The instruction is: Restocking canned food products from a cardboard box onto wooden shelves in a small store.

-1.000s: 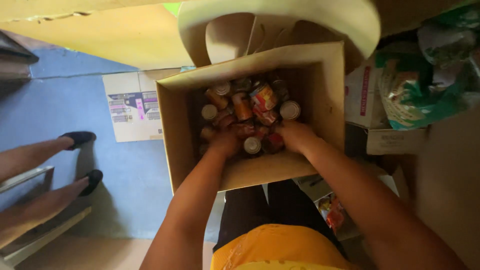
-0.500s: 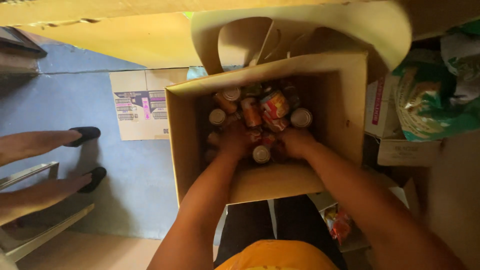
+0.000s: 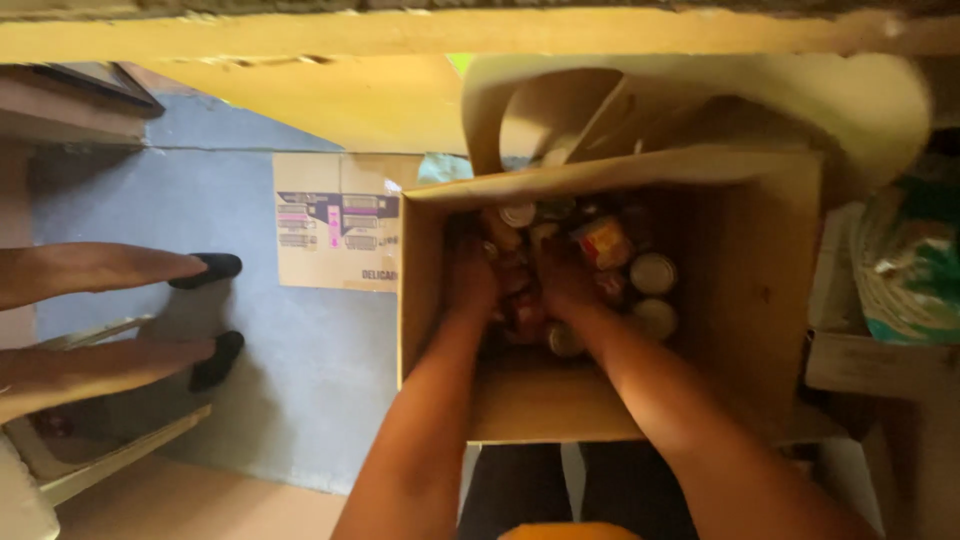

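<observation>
Hands reach deeper into the cardboard box than a second ago, when they lay over the top of the cans; both have shifted toward its left half. The left hand and the right hand sit close together among the cans, fingers curled down between them; whether either grips one I cannot tell. Two pale-lidded cans stand just right of the right hand, untouched. Beyond the left hand, outside the box, a flattened printed carton lies on the blue floor, and another person's legs in black shoes stretch in further left.
</observation>
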